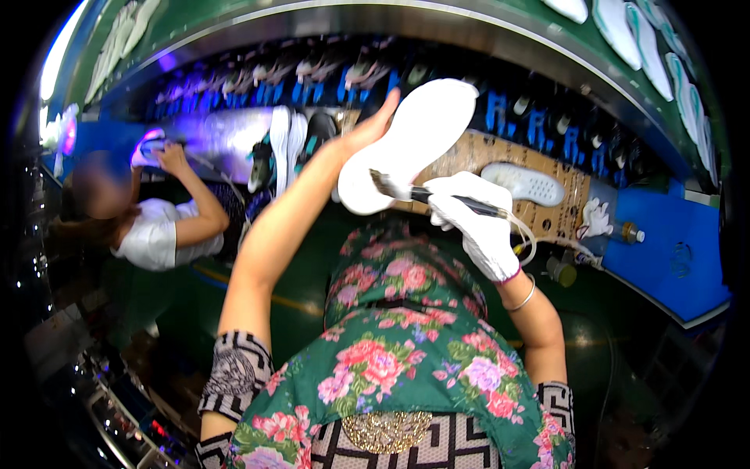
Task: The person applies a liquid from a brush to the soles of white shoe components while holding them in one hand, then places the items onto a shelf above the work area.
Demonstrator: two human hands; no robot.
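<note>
A white shoe sole [428,125] is tilted up in front of me, its broad smooth face toward me. My left hand [370,133], bare, grips it from the left edge; most of those fingers are hidden behind it. In a white knit glove, my right hand [473,217] is closed around a brush [423,195] with a dark handle. The bristles touch the sole's lower end. A pale tube [533,244] curves from the handle's rear. Beyond my right hand, another white sole [525,184] with small holes lies on a cardboard sheet [478,154].
Shoes [269,72] hang in a row on blue holders. At right, white gloves [596,217] and a bottle [628,233] sit beside a blue panel [664,258]. A co-worker [160,230] handles a shoe at left, near white soles [287,144]. More soles [641,43] rest overhead.
</note>
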